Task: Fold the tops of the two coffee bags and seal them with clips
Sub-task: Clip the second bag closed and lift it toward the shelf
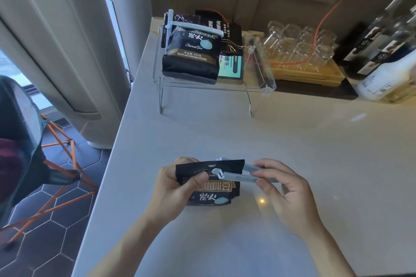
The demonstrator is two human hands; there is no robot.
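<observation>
— How far along is the job?

— By my reading, about half done. One coffee bag [191,56] stands on the clear acrylic shelf [265,83] near the far left corner of the counter [292,141], and a white clip [195,27] runs across its folded top. That one looks sealed.

— And the other?

— The second bag [210,183] stands close to the counter's near left edge, between the two hands. Its top looks folded over, and a pale blue clip [238,174] is partway onto it from the right side, one arm in front of the fold and one behind. The arms are apart at the free end, so I judge it not yet snapped shut.

— What is the left hand [177,189] doing?

— It grips the bag's upper left corner, thumb pressed on the front face, fingers curled behind, holding the fold in place.

— The right hand [286,189]?

— It pinches the clip's hinge end between thumb and forefinger. The other fingers hang loosely curled below, touching nothing that I can see.

— So what remains?

— I would say sliding the clip fully across the fold and pressing it closed. Whether the fold is tight enough underneath, I cannot tell.

— Anything else nearby?

— More packets behind the sealed bag on the shelf, upturned glasses [299,47] on a wooden tray [315,76] along the far edge, and bottles [382,47] toward the far right corner.
</observation>
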